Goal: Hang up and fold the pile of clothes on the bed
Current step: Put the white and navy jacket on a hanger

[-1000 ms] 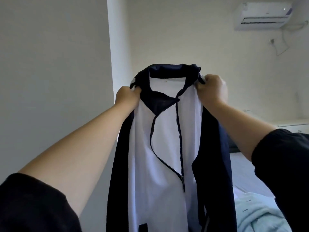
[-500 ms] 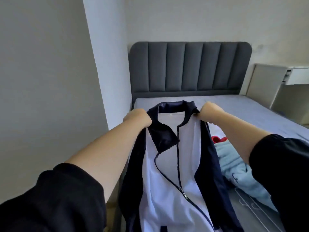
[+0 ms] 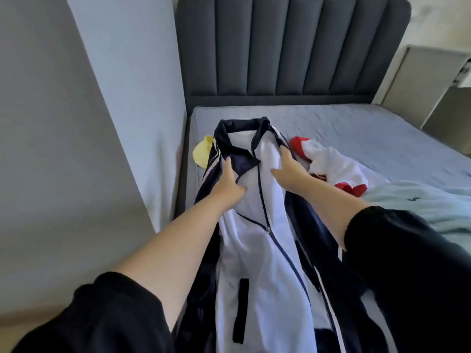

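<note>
- Fingers [image 3: 225, 165] of the left hand [image 3: 228, 183] lie straight and flat on the navy lapel of a white-and-navy zip jacket [image 3: 257, 263], gripping nothing.
- Fingers of the right hand [image 3: 288, 171] are likewise open, thumb spread, with the palm on the white chest panel and the fingertips at the jacket's right shoulder.
- Both forearms come out of black sleeves [image 3: 107, 317] nearest the camera.
- The jacket lies front up along the left side of the bed [image 3: 369, 133], hem near and collar [image 3: 242, 123] far. Its zip is closed below the puller [image 3: 267, 229] and parted above it.
- A light blue garment [image 3: 428, 210] is bunched on the mattress to the right.
- Farther on, a red-and-white garment [image 3: 331, 164] sits crumpled just right of the right hand.
- A yellow garment [image 3: 201, 154] shows at the left of the collar, partly under the jacket.
- A dark grey padded headboard [image 3: 293, 47] stands at the far end of the bed.
</note>
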The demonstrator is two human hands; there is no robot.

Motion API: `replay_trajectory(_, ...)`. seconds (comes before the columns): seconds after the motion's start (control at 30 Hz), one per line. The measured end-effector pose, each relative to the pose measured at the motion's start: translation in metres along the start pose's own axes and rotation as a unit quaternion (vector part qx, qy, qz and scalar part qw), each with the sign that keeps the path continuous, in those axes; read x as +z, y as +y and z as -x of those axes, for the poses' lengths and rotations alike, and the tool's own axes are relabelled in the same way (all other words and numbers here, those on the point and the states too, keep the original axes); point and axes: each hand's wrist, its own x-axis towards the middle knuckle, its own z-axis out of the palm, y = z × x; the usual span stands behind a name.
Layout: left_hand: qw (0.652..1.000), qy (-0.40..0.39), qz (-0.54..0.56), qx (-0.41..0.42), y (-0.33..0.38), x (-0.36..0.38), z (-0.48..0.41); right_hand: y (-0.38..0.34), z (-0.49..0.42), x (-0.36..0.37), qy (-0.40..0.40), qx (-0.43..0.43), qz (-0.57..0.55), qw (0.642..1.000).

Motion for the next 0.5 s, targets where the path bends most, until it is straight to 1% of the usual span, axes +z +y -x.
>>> replay_trajectory(0.03, 0.999, -0.02, -0.026, -0.012, -0.028, 0.013, 0.009, 0.017, 0.009, 0.025, -0.051, 0.015, 0.035, 0.998)
replay_trajectory(0.1, 0.99, -0.058, -0.113, -0.056, -0.081, 0.038, 0.028, 0.047, 0.027, 0.072, -0.144, 0.04, 0.073, 0.986)
replay_trajectory(0.17, 0.972, -0.105, -0.187, -0.097, -0.12, 0.057, 0.042, 0.069, 0.043, 0.11, -0.186, 0.049, 0.076, 0.978)
replay_trajectory(0.2, 0.967, -0.116, -0.2, -0.106, -0.133, 0.064, 0.047, 0.075, 0.048, 0.125, -0.192, 0.052, 0.073, 0.977)
replay_trajectory(0.27, 0.965, -0.105, -0.219, -0.103, -0.149, 0.074, 0.051, 0.078, 0.048, 0.147, -0.189, 0.055, 0.052, 0.979)
replay_trajectory(0.4, 0.95, -0.018, -0.309, -0.045, -0.17, 0.079, 0.035, 0.071, 0.017, 0.168, -0.134, 0.077, -0.028, 0.988)
replay_trajectory(0.5, 0.94, 0.038, -0.339, -0.033, -0.187, 0.077, 0.014, 0.061, -0.022, 0.18, -0.088, 0.134, -0.113, 0.981)
